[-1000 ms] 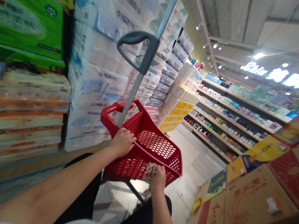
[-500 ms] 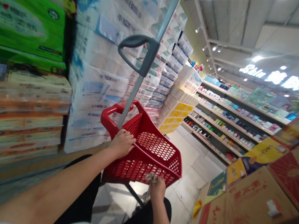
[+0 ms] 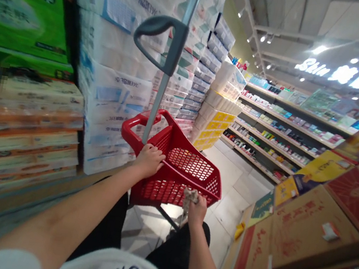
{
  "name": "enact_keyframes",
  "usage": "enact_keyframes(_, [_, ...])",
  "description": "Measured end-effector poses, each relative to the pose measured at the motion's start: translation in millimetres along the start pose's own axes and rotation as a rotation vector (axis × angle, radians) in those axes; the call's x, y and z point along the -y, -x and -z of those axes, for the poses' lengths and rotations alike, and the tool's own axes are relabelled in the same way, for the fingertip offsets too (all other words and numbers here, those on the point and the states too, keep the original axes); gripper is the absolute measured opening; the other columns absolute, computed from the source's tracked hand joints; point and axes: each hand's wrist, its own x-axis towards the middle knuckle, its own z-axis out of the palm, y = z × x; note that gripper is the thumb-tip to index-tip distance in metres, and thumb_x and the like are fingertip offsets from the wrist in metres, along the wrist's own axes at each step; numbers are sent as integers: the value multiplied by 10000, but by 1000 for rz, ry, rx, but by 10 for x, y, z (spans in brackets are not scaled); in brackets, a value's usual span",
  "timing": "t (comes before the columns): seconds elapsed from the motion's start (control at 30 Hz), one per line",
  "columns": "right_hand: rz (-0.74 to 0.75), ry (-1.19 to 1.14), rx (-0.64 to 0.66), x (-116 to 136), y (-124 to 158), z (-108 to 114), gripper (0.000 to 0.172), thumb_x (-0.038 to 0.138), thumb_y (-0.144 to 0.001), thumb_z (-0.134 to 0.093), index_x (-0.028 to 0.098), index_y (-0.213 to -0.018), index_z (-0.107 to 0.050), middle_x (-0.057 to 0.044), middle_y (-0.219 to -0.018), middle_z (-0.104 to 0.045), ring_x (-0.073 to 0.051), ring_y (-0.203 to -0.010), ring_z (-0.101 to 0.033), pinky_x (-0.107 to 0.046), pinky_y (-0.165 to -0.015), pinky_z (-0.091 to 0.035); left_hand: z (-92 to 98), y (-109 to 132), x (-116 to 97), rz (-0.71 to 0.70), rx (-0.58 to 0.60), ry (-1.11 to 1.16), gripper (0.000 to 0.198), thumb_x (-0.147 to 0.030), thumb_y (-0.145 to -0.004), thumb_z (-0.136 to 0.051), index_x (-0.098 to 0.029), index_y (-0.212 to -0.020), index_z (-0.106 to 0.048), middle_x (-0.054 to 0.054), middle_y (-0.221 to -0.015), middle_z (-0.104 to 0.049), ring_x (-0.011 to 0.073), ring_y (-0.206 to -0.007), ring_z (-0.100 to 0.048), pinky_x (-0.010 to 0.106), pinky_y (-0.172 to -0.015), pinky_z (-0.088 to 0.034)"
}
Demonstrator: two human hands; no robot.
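A red plastic shopping basket cart [image 3: 177, 173] with perforated walls stands tilted in front of me. My left hand [image 3: 149, 160] is closed over its near upper rim, close to the foot of the metal pole [image 3: 160, 98]. Higher on that pole sits a grey loop handle [image 3: 176, 49], untouched by either hand. My right hand [image 3: 198, 210] is closed around a crumpled greyish-beige cloth [image 3: 190, 196], just outside the basket's near side wall. The basket's inside shows only bare red mesh in the part I can see.
Tall stacks of wrapped tissue packs [image 3: 117, 91] line the left, beside green packs [image 3: 24, 9]. Cardboard cartons [image 3: 305, 226] are piled along the right. Product shelves [image 3: 280, 133] stand across the far end, beyond pale floor tiles [image 3: 228, 171].
The right hand and cloth have risen slightly along the basket's side, and more of the cloth shows. The left hand stays on the rim. The view has shifted a little.
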Motion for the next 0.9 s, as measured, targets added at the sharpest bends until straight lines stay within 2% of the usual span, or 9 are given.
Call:
enact_keyframes(0.1, [83,-35,-102,50,-32,-15,245,234,-784,-496,192,-964,-657,-82,-988,-597,-201,-894,-567,-303,-820,-452,-17,-10,9,14,9,37,108,-298,-820,-577,-235,-846,-660,71,-874,-679,260,-932,-554,466,-924,-290])
enact_keyframes(0.3, [69,53,71,128,-37,-86,160,178,-723,-565,178,-847,-666,-57,-865,-590,-185,-779,-558,-276,-733,-454,-22,-17,-4,27,31,2,143,-328,-835,-571,-227,-864,-667,70,-887,-680,257,-928,-548,467,-927,-287])
enact_keyframes(0.47, [240,-26,38,313,-25,-166,287,134,-751,-537,187,-1008,-653,-74,-1025,-581,-196,-971,-562,-299,-881,-450,-21,-7,-15,27,30,0,134,-320,-835,-573,-228,-868,-665,70,-889,-680,257,-941,-547,469,-940,-278])
enact_keyframes(0.63, [175,29,191,449,56,-279,296,63,-724,-523,180,-951,-673,-63,-955,-602,-184,-864,-593,-291,-819,-477,-13,11,-34,25,20,1,136,-313,-843,-556,-223,-858,-657,72,-877,-676,259,-931,-549,463,-933,-278])
enact_keyframes(0.8, [305,-14,134,666,29,-341,329,87,-751,-533,203,-1031,-660,-68,-1027,-611,-189,-961,-581,-303,-896,-466,-11,25,-43,21,17,21,139,-323,-842,-558,-220,-851,-652,75,-876,-671,261,-929,-545,459,-929,-278])
enact_keyframes(0.9, [304,12,194,746,59,-426,336,70,-724,-550,198,-1009,-674,-74,-1015,-622,-197,-943,-592,-308,-880,-478,-8,31,-46,31,13,51,132,-313,-837,-562,-221,-851,-656,80,-877,-670,266,-937,-542,463,-926,-276])
